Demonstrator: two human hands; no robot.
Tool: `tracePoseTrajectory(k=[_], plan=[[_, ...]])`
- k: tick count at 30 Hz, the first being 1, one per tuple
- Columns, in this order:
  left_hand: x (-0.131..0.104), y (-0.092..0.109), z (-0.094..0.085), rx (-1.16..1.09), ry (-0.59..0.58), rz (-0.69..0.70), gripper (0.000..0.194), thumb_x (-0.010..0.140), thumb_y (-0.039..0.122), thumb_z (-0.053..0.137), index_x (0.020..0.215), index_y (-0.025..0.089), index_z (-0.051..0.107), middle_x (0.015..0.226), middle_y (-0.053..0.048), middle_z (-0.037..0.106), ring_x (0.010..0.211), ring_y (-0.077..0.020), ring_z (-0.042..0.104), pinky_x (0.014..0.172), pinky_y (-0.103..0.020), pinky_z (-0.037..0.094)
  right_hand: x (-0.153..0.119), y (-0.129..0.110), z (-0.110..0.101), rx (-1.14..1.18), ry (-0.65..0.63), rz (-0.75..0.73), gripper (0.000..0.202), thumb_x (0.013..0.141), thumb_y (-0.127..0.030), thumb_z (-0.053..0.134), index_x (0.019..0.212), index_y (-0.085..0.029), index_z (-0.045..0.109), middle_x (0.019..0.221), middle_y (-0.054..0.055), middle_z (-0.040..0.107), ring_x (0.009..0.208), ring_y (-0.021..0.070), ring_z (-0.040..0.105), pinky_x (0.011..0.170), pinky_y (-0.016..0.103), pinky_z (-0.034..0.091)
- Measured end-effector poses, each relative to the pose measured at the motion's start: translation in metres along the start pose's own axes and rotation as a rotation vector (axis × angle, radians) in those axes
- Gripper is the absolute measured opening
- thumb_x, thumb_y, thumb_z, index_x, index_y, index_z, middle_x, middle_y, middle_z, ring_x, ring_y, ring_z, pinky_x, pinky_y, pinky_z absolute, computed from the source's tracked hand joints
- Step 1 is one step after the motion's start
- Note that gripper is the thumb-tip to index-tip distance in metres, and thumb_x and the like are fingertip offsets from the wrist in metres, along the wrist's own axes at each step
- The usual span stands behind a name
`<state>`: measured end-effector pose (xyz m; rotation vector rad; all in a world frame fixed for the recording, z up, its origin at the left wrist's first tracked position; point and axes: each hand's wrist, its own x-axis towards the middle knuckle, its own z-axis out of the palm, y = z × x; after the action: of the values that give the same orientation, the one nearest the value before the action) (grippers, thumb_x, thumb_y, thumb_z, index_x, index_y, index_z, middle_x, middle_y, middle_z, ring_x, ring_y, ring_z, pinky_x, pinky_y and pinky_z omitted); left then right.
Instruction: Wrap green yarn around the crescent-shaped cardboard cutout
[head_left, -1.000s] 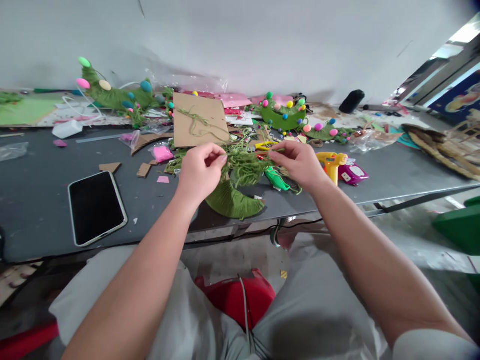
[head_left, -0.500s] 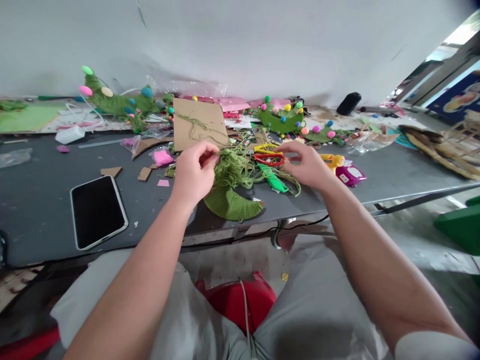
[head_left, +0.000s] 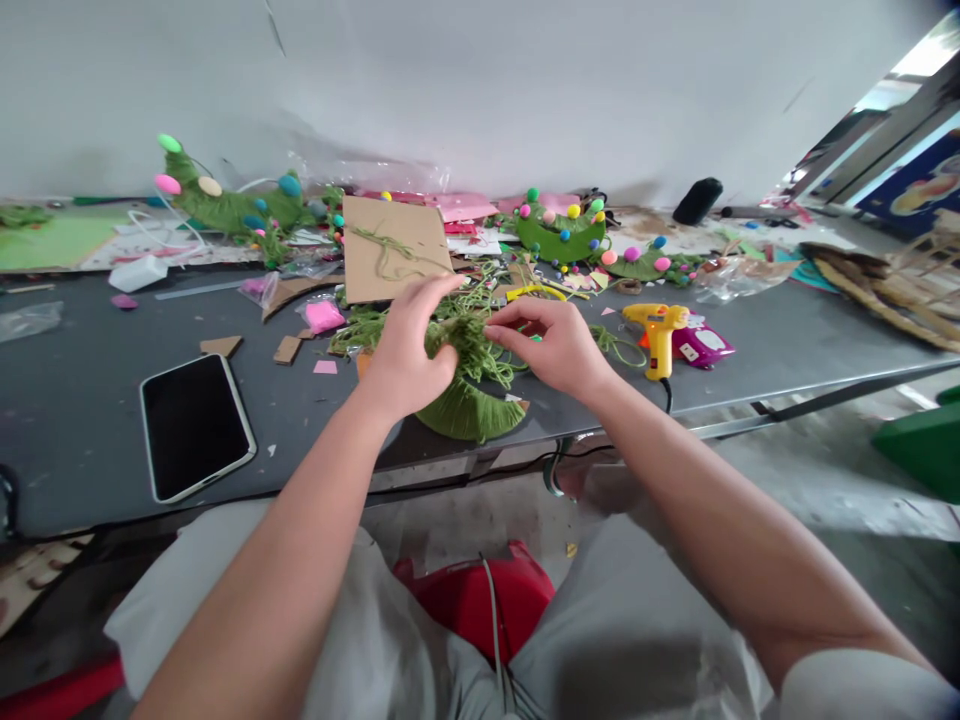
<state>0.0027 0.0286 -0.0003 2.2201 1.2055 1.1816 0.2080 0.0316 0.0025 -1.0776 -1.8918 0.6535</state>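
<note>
A tangled bundle of green yarn (head_left: 469, 345) lies on a crescent wrapped in green yarn (head_left: 472, 412) at the table's front edge. Along the bundle's left side, my left hand (head_left: 411, 350) has its thumb and fingers apart, touching the strands. From the right, my right hand (head_left: 553, 345) pinches strands of the bundle between thumb and fingertips. Behind that hand, scissors (head_left: 536, 292) show part of their yellow handle; the rest is mostly hidden.
A yellow glue gun (head_left: 658, 335) stands right of my hands, beside a purple object (head_left: 703, 342). At left lies a phone (head_left: 198, 425). Cardboard (head_left: 394, 245), pompom-decorated green crescents (head_left: 562, 235) and scraps line the back. A black cable hangs below the table edge.
My right hand has left the scissors and moved left to the yarn bundle. My left hand has loosened its pinch and spread its fingers. The glue gun has come into fuller view.
</note>
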Motion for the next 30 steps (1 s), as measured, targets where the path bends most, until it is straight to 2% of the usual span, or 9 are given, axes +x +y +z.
tracePoseTrajectory(k=[2,6,10,13,18,21,24,28,30], plan=[[0.0,0.006,0.001,-0.022,-0.087,0.015,0.054,0.083,0.017,0.064,0.136,0.023,0.061,0.147,-0.007,0.058,0.137,-0.0276,0.052,0.115,-0.039,0.042,0.0,-0.001,0.001,0.033,-0.013,0.015,0.015,0.088,-0.033,0.069,0.088,-0.019,0.076,0.089,0.005,0.076,0.081,0.0182,0.066,0.075,0.033,0.052],[0.0,0.003,0.005,-0.004,-0.086,-0.093,0.023,0.09,0.031,0.064,0.106,0.022,0.078,0.107,-0.006,0.079,0.1,-0.026,0.072,0.09,-0.034,0.055,0.002,0.001,0.0,0.056,0.001,0.043,0.018,0.088,-0.037,0.068,0.088,-0.019,0.072,0.087,0.004,0.073,0.08,0.0173,0.064,0.074,0.031,0.052],[0.0,-0.009,0.003,0.105,-0.019,-0.122,0.021,0.09,0.033,0.064,0.1,0.023,0.08,0.103,-0.005,0.08,0.095,-0.0271,0.073,0.086,-0.036,0.055,0.005,0.009,-0.013,0.182,-0.016,0.174,0.027,0.088,-0.046,0.065,0.083,-0.02,0.061,0.081,0.004,0.066,0.078,0.0168,0.063,0.072,0.031,0.052],[-0.001,-0.014,0.0,0.156,0.008,-0.145,0.021,0.089,0.033,0.065,0.1,0.024,0.08,0.101,-0.006,0.08,0.095,-0.0288,0.073,0.085,-0.038,0.054,0.007,0.013,-0.03,0.404,-0.001,0.298,0.033,0.089,-0.054,0.059,0.079,-0.022,0.054,0.092,0.007,0.067,0.094,0.0212,0.067,0.078,0.035,0.056],[0.0,-0.017,-0.001,0.211,0.031,-0.168,0.022,0.088,0.033,0.065,0.099,0.022,0.08,0.1,-0.008,0.08,0.093,-0.0297,0.073,0.083,-0.038,0.054,0.009,0.018,-0.066,0.352,0.126,0.277,0.048,0.094,-0.067,0.04,0.077,-0.024,0.052,0.103,0.012,0.067,0.112,0.028,0.064,0.081,0.042,0.056],[0.0,-0.02,0.0,0.218,0.04,-0.178,0.021,0.088,0.033,0.066,0.097,0.022,0.081,0.1,-0.008,0.08,0.093,-0.03,0.073,0.083,-0.038,0.054,0.01,0.018,-0.082,0.258,0.196,0.253,0.054,0.096,-0.07,0.031,0.086,-0.025,0.059,0.1,0.011,0.066,0.096,0.0248,0.065,0.072,0.04,0.052],[0.001,-0.024,-0.001,0.224,0.039,-0.196,0.02,0.087,0.032,0.066,0.097,0.023,0.081,0.1,-0.008,0.08,0.093,-0.0299,0.073,0.084,-0.037,0.054,0.007,0.014,-0.088,0.112,0.217,0.241,0.053,0.095,-0.071,0.037,0.087,-0.026,0.062,0.092,0.008,0.065,0.067,0.0171,0.055,0.059,0.035,0.042],[0.002,-0.027,-0.005,0.259,0.045,-0.199,0.021,0.086,0.028,0.065,0.098,0.022,0.081,0.101,-0.008,0.08,0.094,-0.0302,0.073,0.085,-0.037,0.053,-0.002,0.011,-0.087,-0.301,-0.066,0.13,0.042,0.075,-0.062,0.077,0.078,-0.021,0.067,0.079,0.004,0.067,0.062,0.015,0.052,0.059,0.032,0.037],[0.002,-0.027,-0.007,0.282,0.056,-0.186,0.021,0.087,0.027,0.065,0.098,0.021,0.082,0.101,-0.008,0.08,0.095,-0.0297,0.073,0.085,-0.037,0.053,-0.006,0.014,-0.086,-0.453,-0.212,0.126,0.032,0.071,-0.05,0.083,0.077,-0.021,0.073,0.074,0.003,0.068,0.063,0.016,0.054,0.061,0.031,0.037]])
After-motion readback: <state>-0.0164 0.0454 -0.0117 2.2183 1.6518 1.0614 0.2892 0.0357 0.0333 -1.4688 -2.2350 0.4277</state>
